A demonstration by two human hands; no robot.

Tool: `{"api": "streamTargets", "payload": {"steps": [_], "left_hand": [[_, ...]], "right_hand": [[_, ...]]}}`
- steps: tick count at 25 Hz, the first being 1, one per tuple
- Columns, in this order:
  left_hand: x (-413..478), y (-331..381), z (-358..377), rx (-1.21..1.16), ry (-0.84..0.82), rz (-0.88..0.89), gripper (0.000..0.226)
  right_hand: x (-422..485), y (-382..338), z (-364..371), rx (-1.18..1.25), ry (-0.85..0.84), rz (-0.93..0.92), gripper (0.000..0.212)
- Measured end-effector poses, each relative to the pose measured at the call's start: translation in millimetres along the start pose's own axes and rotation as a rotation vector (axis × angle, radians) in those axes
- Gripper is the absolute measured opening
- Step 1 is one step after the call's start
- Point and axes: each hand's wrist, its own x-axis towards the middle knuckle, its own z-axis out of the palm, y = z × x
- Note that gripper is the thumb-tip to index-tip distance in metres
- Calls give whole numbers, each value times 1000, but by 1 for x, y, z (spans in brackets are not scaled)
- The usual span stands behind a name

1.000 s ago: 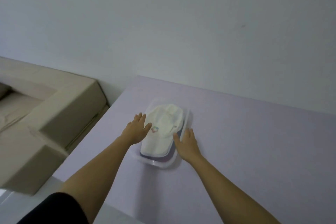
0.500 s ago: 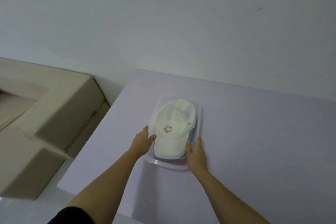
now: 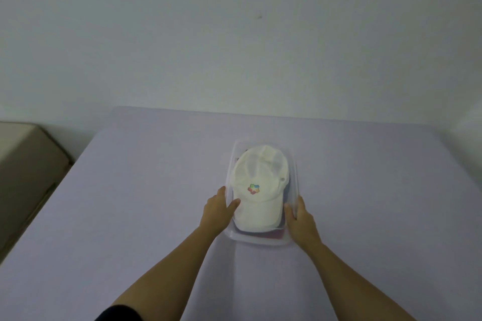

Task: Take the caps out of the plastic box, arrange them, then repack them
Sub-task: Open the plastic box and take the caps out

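Clear glossy plastic box; matt cloth cap; smooth matt lilac tabletop

The left hand and right hand are bare, as are both forearms. A black sleeve covers the left upper arm.

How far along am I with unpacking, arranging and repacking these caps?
Nothing shows as done: the white cap lies on top of darker caps in the plastic box, and no cap lies on the table. In hand: the left hand and right hand hold the box's side walls, thumbs inside the rim. Left: take out, arrange, repack, unless this is already the repacked box, which the picture cannot tell.
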Motion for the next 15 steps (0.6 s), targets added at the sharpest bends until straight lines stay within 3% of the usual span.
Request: {"api": "streamTargets", "payload": {"steps": [9,13,15], "left_hand": [[-11,17,55,-14,42,-51,69],[-20,12,67,-33,192,-239,58],[-25,12,73,-54,192,-337,56]], "right_hand": [[10,36,-36,92,-70,27,62],[7,34,-31,225,-6,55,60],[6,34,-27,248,27,62,65]]}}
